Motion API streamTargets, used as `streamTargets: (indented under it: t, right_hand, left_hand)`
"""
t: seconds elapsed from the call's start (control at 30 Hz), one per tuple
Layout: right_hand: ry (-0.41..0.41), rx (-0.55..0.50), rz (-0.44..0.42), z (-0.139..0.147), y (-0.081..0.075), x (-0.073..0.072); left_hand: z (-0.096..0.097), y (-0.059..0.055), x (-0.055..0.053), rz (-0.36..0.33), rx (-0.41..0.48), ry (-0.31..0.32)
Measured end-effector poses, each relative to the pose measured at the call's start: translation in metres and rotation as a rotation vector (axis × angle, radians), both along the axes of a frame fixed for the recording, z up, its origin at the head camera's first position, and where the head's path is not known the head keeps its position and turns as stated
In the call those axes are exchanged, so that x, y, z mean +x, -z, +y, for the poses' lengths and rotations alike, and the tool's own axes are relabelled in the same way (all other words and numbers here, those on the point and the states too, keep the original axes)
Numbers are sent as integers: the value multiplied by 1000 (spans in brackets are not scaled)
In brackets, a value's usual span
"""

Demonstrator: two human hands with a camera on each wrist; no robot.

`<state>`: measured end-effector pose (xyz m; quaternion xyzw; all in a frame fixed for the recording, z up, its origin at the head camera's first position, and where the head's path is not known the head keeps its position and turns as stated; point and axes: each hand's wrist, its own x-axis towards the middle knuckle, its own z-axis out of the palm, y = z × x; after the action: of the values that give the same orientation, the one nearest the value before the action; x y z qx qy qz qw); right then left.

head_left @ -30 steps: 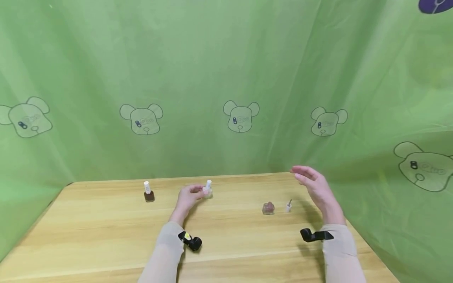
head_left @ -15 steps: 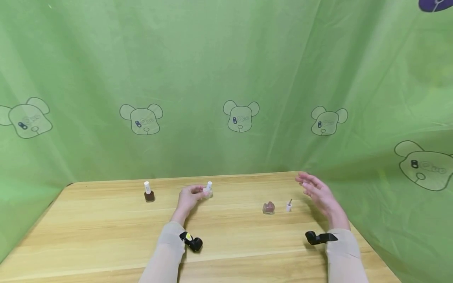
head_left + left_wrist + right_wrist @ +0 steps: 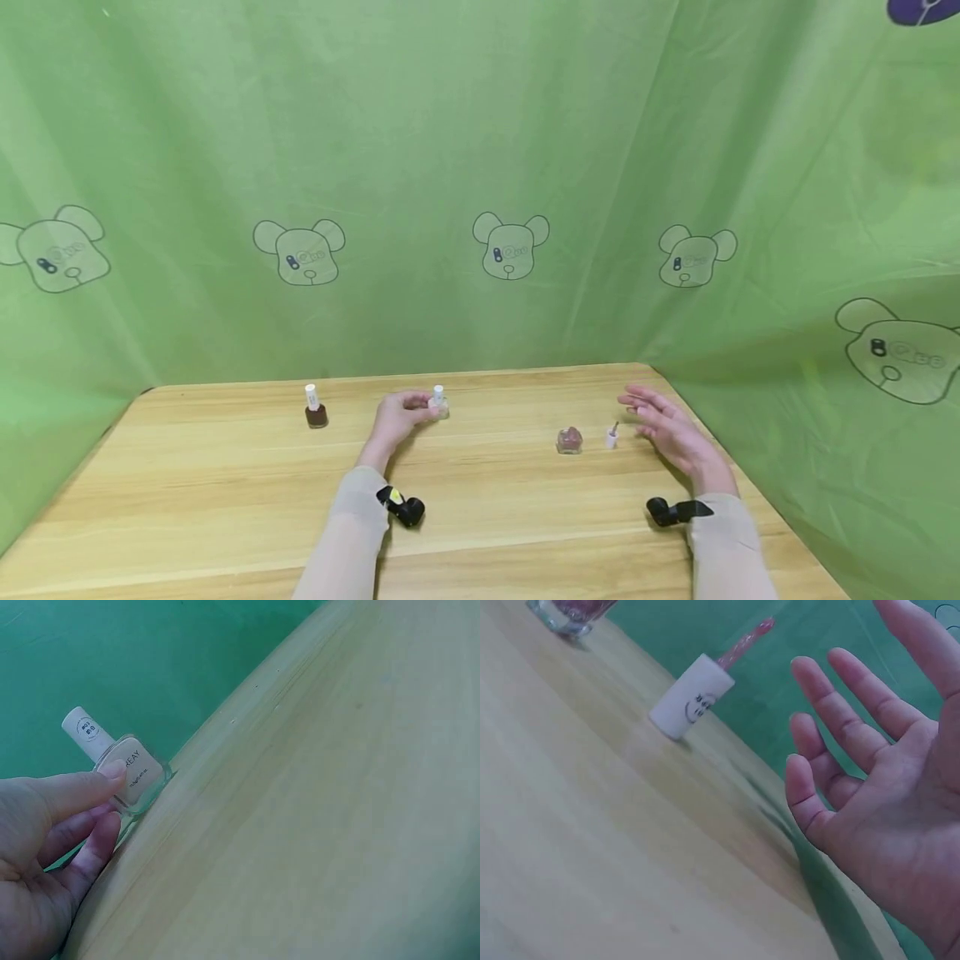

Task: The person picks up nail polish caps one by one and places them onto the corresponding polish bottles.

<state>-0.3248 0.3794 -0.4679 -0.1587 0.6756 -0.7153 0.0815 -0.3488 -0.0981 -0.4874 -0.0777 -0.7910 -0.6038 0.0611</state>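
White-capped and filled with pale polish, a small glass bottle [image 3: 139, 776] is pinched by the left hand [image 3: 49, 844], with the thumb laid across its front; it is kept upright near the far edge of the wooden surface [image 3: 487, 517]. By the right hand [image 3: 889, 769] nothing is held: its fingers are spread and slightly bent, and it is raised near the right edge of the surface. Just to the left of that hand, a white cap [image 3: 686, 701] is stood on its closed end, with its pink-coated brush [image 3: 744, 645] pointed upward. Near the cap, a glass bottle of pinkish polish [image 3: 569, 441] is seen, and well apart, at the left, a capped bottle of dark polish [image 3: 317, 412] is stood upright. Black wrist cameras [image 3: 408, 510] are worn over pale sleeves [image 3: 348, 533], and the surface is backed by green curtain [image 3: 405, 125] printed with outlined bear faces [image 3: 510, 250].
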Motion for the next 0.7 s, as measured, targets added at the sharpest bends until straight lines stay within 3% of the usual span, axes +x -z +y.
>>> streamTargets:
  t: [0.23,0.4,0.7]
  right_hand:
    - [-97,30,30,2,8,-2]
    - [-134,104,63,4,14,-3]
    - [-68,271,61,-3,12,4]
  left_hand:
    - [1,-1,-4,-73,-44,-41]
    - [2,-3,-4,-59,-73,-52]
    - [2,0,-5,-78,-14,-40]
